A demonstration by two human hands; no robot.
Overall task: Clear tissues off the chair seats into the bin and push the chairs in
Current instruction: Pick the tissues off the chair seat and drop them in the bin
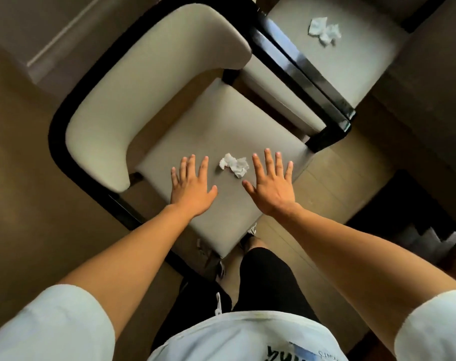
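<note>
Both hands are spread wide and flat, fingers splayed, holding nothing. The left hand (190, 187) and the right hand (270, 183) hover over or rest on the front of the seat, can't tell which from up here. Right between them, near the fingertips, sits a crumpled white tissue (234, 166) on the grey seat cushion (221, 126) of the near armchair (133, 82).

If I were doing this I'd just close one hand over the wad, pinching from the top with thumb and fingers so the loose flaps get gathered in. It's light and scrunched, so a sloppy swipe would probably nudge it off the edge onto the floor. The right hand looks a touch closer to it.

There's a second crumpled tissue (325, 29) on the seat of the next chair (352, 61) further back, well apart from this one, so that's still to do too. Could grab both before heading to the bin. I don't see a bin anywhere in view, and neither chair looks pushed in yet.
</note>
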